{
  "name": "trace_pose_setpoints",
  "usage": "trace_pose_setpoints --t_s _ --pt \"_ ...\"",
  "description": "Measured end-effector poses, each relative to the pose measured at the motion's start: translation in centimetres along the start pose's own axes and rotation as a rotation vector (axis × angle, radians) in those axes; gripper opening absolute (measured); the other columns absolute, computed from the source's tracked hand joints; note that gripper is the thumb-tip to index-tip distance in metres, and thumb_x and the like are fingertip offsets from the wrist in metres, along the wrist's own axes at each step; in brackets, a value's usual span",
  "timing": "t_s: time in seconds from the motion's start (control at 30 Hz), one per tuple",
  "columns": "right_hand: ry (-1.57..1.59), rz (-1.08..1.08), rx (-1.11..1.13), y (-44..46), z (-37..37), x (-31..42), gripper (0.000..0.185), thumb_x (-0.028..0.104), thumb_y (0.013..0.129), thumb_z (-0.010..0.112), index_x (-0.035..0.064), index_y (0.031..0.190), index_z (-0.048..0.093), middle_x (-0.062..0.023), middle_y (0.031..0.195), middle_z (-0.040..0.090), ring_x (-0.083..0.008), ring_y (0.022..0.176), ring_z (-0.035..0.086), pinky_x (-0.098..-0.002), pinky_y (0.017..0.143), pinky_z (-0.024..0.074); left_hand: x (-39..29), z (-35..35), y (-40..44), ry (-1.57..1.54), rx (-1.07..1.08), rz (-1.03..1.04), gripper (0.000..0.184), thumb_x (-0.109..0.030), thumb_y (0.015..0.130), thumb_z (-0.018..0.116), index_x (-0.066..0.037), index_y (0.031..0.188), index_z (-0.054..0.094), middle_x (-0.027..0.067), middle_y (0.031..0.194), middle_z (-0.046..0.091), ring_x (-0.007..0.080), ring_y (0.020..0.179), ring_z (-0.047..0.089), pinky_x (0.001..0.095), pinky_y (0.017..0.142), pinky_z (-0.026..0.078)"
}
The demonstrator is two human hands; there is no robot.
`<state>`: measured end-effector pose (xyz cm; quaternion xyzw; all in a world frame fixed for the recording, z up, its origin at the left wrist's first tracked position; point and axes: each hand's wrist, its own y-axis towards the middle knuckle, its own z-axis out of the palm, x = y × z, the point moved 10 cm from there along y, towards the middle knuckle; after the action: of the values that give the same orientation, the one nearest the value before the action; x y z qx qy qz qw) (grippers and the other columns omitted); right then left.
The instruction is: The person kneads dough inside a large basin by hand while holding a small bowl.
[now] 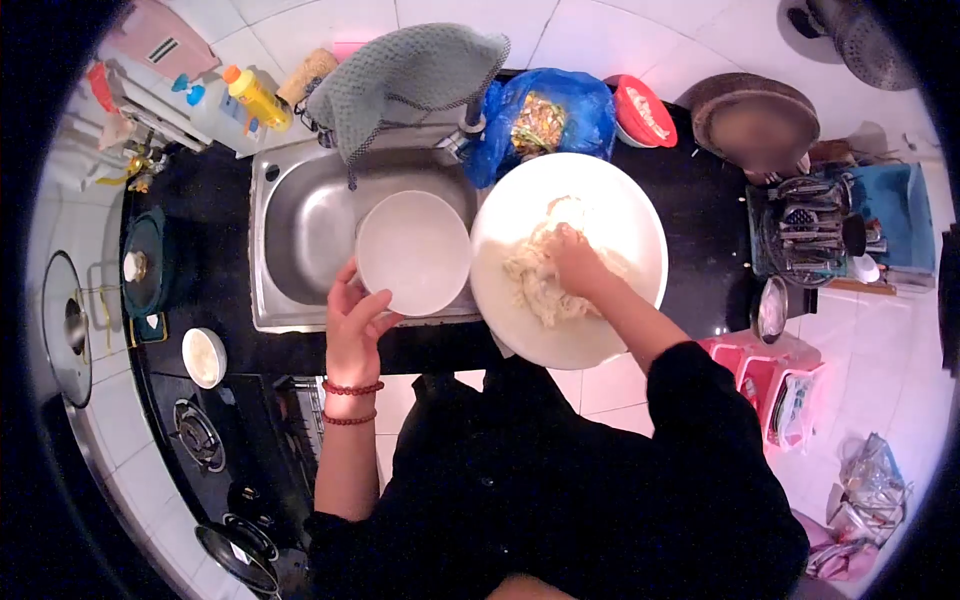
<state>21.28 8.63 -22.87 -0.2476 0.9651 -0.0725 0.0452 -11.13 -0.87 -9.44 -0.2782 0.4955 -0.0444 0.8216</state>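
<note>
My left hand (356,315), with red bead bracelets at the wrist, grips the lower left rim of a white bowl (414,253) over the right part of the steel sink (305,240). The thumb lies at the rim and fingers go beneath. To its right stands a large white basin (500,300) on the counter, holding pale, lumpy dough-like stuff (545,290). My right hand (575,258) is down in the basin at this stuff, its fingers curled together. What lies between those fingers is hidden.
A blue plastic bag (585,110) with food scraps and a red bowl (645,112) sit behind the basin. A grey cloth (400,80) hangs over the faucet. Left are a small white bowl (204,358) and a stove (197,434); right, a utensil rack (810,225).
</note>
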Motion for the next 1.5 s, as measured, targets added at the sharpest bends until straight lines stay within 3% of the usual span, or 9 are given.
trace_pose_setpoints --t_s 0.1,0.17,0.27,0.5,0.6,0.67,0.87,1.2,1.5 --pt "0.347 -0.081 0.283 -1.8 -5.5 -0.9 0.05 0.017 0.078 0.067 0.0057 0.125 0.055 -0.0187 0.124 0.054 -0.0345 0.112 0.054 -0.0397 0.095 0.0447 0.3 0.1 -0.2 -0.013 -0.028 0.011 0.061 -0.004 0.078 0.063 -0.008 0.134 0.04 0.011 0.119 0.056 0.0213 0.105 0.058 0.0329 0.078 0.054" --pt "0.697 0.295 0.247 -2.4 -6.1 -6.0 0.052 0.026 0.075 0.073 0.0088 0.122 0.058 -0.0187 0.12 0.057 -0.0354 0.112 0.055 -0.0394 0.099 0.0419 0.5 0.0 -0.5 -0.026 -0.057 0.022 0.06 -0.004 0.079 0.063 -0.008 0.134 0.041 0.0107 0.119 0.056 0.0206 0.104 0.059 0.0316 0.076 0.054" --pt "0.503 0.379 -0.065 -0.9 -5.5 -10.7 0.048 0.035 0.08 0.07 0.0088 0.119 0.061 -0.0185 0.116 0.061 -0.0349 0.109 0.057 -0.0387 0.098 0.0425 1.0 0.0 -0.8 -0.011 -0.06 0.021 0.058 -0.002 0.079 0.061 -0.009 0.134 0.042 0.0105 0.12 0.056 0.0201 0.104 0.059 0.0304 0.076 0.055" --pt "1.024 0.232 -0.052 4.0 -1.8 -7.5 0.05 0.042 0.09 0.058 0.0061 0.124 0.059 -0.0193 0.128 0.056 -0.0307 0.116 0.055 -0.04 0.094 0.0456 2.2 0.5 -1.2 0.006 -0.055 -0.023 0.056 0.0 0.08 0.059 -0.009 0.133 0.042 0.01 0.124 0.054 0.0209 0.107 0.058 0.0336 0.08 0.054" --pt "1.374 0.505 0.401 -0.2 -2.7 -1.9 0.048 0.034 0.087 0.063 0.0073 0.127 0.055 -0.0179 0.123 0.058 -0.0307 0.109 0.057 -0.0406 0.09 0.0467 2.2 0.5 -1.1 0.004 -0.034 -0.039 0.057 -0.002 0.08 0.06 -0.009 0.134 0.041 0.0113 0.124 0.054 0.0231 0.109 0.057 0.0375 0.085 0.053" --pt "0.726 -0.052 0.005 -2.0 -6.9 1.9 0.047 0.027 0.083 0.066 0.0051 0.123 0.053 -0.0169 0.111 0.061 -0.0329 0.099 0.06 -0.0413 0.086 0.0487 1.8 1.0 -0.7 0.004 0.013 -0.036 0.058 -0.003 0.08 0.062 -0.009 0.134 0.041 0.0127 0.123 0.054 0.0239 0.108 0.058 0.0381 0.083 0.054" --pt "0.373 0.035 0.216 -5.7 -3.8 6.7 0.026 0.012 0.083 0.056 0.0058 0.108 0.052 -0.0181 0.103 0.058 -0.038 0.093 0.061 -0.0488 0.082 0.0486 1.5 1.3 0.1 0.009 0.134 -0.042 0.059 -0.007 0.08 0.063 -0.01 0.135 0.041 0.0106 0.132 0.048 0.0246 0.117 0.052 0.0406 0.087 0.052" --pt "0.085 -0.112 0.202 0.9 -3.0 10.5 0.022 0.007 0.085 0.049 -0.002 0.106 0.051 -0.0183 0.086 0.063 -0.0319 0.073 0.067 -0.04 0.06 0.0543 1.0 -0.4 0.8 -0.029 0.072 -0.041 0.059 -0.008 0.08 0.063 -0.01 0.135 0.04 0.0103 0.13 0.051 0.0247 0.116 0.053 0.0407 0.087 0.051" --pt "0.172 -0.063 0.078 3.5 1.6 7.8 0.031 0.016 0.079 0.064 -0.0005 0.105 0.057 -0.018 0.092 0.067 -0.0333 0.077 0.067 -0.0378 0.068 0.0538 0.1 -1.6 -0.8 -0.091 0.026 0.01 0.061 -0.001 0.079 0.063 -0.008 0.135 0.039 0.0121 0.12 0.055 0.0224 0.104 0.06 0.0327 0.077 0.056"
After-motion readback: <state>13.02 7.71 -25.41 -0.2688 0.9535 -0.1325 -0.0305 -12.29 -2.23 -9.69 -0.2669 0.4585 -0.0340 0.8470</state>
